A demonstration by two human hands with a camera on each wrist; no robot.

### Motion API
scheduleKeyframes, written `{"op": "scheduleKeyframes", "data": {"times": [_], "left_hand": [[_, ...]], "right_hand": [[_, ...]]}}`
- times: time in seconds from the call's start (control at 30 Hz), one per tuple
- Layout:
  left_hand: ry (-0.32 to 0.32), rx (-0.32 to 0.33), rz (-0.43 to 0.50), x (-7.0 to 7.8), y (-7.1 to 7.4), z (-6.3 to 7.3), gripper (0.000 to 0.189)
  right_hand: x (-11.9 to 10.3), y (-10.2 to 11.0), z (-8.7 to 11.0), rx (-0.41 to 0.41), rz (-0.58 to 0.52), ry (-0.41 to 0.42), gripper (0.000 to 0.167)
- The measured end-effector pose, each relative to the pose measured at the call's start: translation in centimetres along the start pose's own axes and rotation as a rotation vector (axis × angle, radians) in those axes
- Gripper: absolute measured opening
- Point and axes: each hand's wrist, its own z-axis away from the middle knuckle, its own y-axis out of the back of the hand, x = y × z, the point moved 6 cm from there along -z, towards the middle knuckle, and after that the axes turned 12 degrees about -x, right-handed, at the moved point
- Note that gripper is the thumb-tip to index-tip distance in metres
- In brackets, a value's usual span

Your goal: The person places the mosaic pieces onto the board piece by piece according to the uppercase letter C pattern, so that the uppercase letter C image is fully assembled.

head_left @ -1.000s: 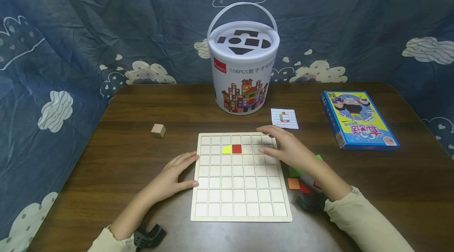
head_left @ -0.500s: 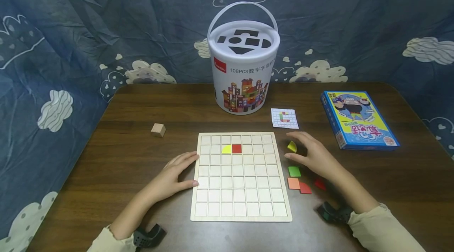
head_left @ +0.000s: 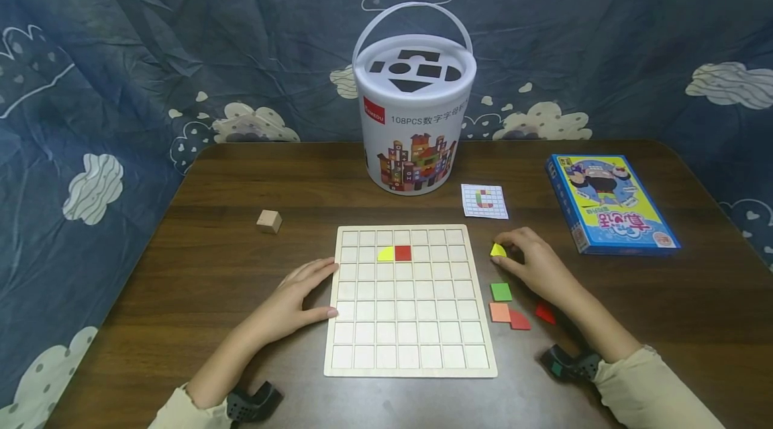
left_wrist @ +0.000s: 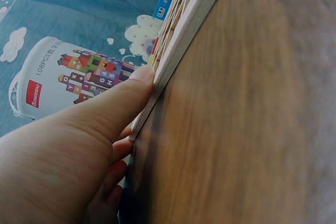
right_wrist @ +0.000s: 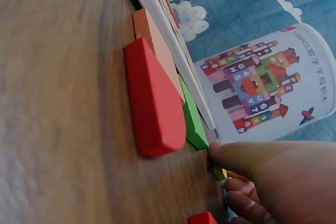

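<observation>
A pale wooden grid board (head_left: 410, 377) lies on the table, with a yellow quarter-round tile (head_left: 386, 254) and a red square tile (head_left: 402, 253) side by side in its second row. Fingers and thumb of my left hand (head_left: 298, 298) rest against the board's left edge. To the right of the board, my right hand (head_left: 534, 266) pinches another yellow tile (head_left: 498, 250) between thumb and fingers; in the right wrist view the fingers hide most of it. Nearer me lie a green tile (head_left: 500, 292), an orange square tile (head_left: 499, 313), a red quarter-round tile (head_left: 520, 319) and another red tile (head_left: 545, 313).
Behind the board stands a white lidded bucket (head_left: 417, 113). A small card (head_left: 485, 202) with a coloured grid pattern lies near its base. A blue and yellow box (head_left: 612, 204) is at the right, a wooden cube (head_left: 269, 221) at the left.
My right hand has moved right, off the board's upper right corner, to the loose yellow tile, and its fingers have closed on it. My left hand has stayed at the board's edge.
</observation>
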Motion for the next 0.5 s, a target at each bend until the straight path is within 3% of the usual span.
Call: {"op": "scheduleKeyframes", "data": {"times": [0.27,0.5], "left_hand": [[0.0,0.002,-0.001,0.0,0.0,0.0,0.071],[0.006,-0.001,0.003,0.0,0.0,0.0,0.071]], "right_hand": [[-0.8,0.5,0.1,0.004,-0.003,0.022,0.029],[-3.8,1.7,0.0,0.044,-0.038,0.072,0.032]]}}
